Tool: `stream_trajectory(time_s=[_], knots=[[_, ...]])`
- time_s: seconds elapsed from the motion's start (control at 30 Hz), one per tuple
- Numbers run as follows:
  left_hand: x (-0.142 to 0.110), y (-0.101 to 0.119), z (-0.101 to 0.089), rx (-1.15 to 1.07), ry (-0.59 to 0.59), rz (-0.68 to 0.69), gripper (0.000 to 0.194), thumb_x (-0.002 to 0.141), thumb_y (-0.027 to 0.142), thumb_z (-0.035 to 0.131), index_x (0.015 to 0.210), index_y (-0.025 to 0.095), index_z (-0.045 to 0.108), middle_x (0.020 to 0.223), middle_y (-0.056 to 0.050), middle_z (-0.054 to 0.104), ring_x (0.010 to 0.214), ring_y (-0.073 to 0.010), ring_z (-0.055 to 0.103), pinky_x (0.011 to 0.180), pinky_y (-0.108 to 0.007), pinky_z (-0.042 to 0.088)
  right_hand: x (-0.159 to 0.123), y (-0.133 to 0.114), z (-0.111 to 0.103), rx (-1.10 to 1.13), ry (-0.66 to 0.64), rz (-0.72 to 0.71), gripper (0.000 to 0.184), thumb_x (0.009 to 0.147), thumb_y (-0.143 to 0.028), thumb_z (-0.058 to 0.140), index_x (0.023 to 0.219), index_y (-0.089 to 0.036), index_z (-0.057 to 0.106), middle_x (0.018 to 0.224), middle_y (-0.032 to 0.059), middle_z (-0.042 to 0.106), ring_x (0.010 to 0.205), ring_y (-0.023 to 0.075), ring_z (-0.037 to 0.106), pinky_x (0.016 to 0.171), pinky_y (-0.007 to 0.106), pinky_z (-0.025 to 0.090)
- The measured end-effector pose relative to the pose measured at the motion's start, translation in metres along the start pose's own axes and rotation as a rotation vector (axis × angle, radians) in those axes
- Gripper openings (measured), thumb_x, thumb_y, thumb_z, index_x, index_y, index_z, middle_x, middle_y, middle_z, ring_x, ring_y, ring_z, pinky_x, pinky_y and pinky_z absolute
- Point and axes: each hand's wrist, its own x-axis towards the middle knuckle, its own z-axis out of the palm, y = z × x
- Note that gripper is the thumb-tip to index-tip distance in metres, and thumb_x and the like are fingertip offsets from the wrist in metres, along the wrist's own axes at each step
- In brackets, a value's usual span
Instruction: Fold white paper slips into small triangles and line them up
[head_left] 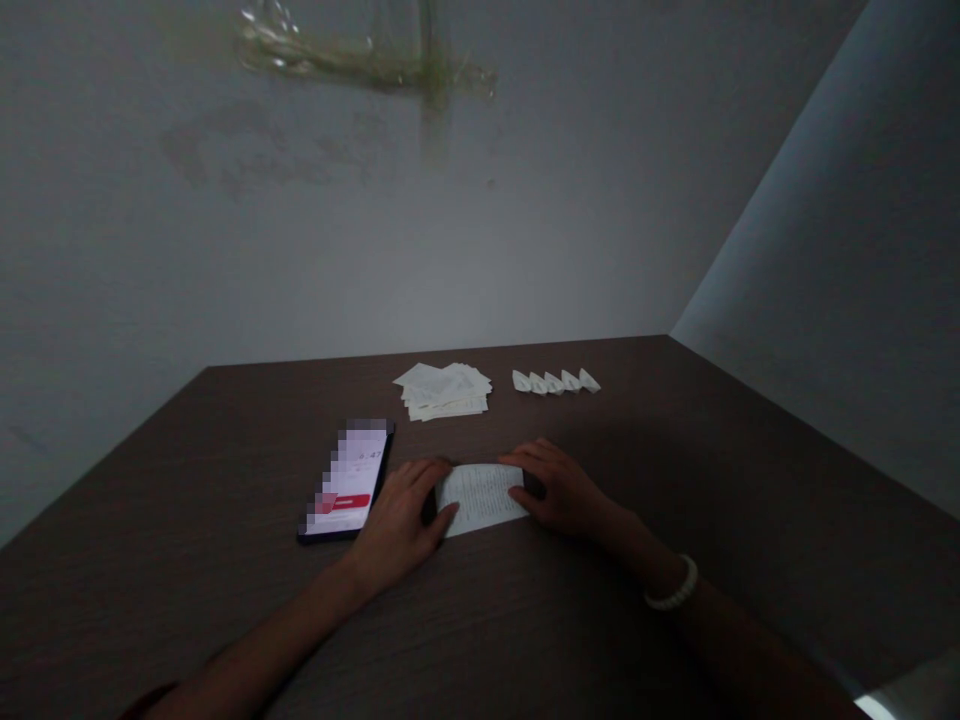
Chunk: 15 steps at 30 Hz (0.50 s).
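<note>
A printed sheet of paper [484, 496] lies on the dark brown table in front of me, its far edge slightly curved. At its left side my left hand [409, 515] grips the edge between thumb and fingers. My right hand [555, 487] has the right side the same way, thumb on the near part and fingers at the far corner. A pale beaded bracelet [679, 585] circles my right wrist. Just left of my left hand lies a phone [349, 480] with its screen lit.
Farther back is a loose pile of printed papers [446, 390]. To its right stands a row of several small folded white paper pieces [555, 383]. A grey wall [450, 250] borders the table's [247, 420] far edge, and another wall [840, 300] rises along the right.
</note>
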Motion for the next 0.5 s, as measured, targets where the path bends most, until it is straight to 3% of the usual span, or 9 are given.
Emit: stream_trajectory(time_s=[0.3,0.5], knots=[[-0.0031,0.0018,-0.0032,0.003,-0.033,-0.015,0.047,0.087,0.029,0.058,0.132,0.021,0.046,0.137,-0.011,0.047,0.125,-0.0291,0.047,0.104,-0.049,0.042,-0.0002,-0.0015,-0.0007,0.016,0.009,0.018,0.043,0.083,-0.020,0.062,0.126,-0.020,0.055,0.113,0.0088,0.060,0.103,0.0226,0.053,0.094,0.041,0.044],[-0.0021,0.0050,-0.0039,0.029,-0.038,-0.020,0.051,0.085,0.034,0.060,0.132,0.019,0.047,0.136,-0.012,0.050,0.123,-0.0307,0.049,0.102,-0.051,0.043,-0.0005,0.0007,0.0014,0.018,0.019,0.013,0.044,0.082,-0.020,0.063,0.125,-0.020,0.055,0.113,0.0091,0.059,0.103,0.0230,0.053,0.093,0.041,0.045]])
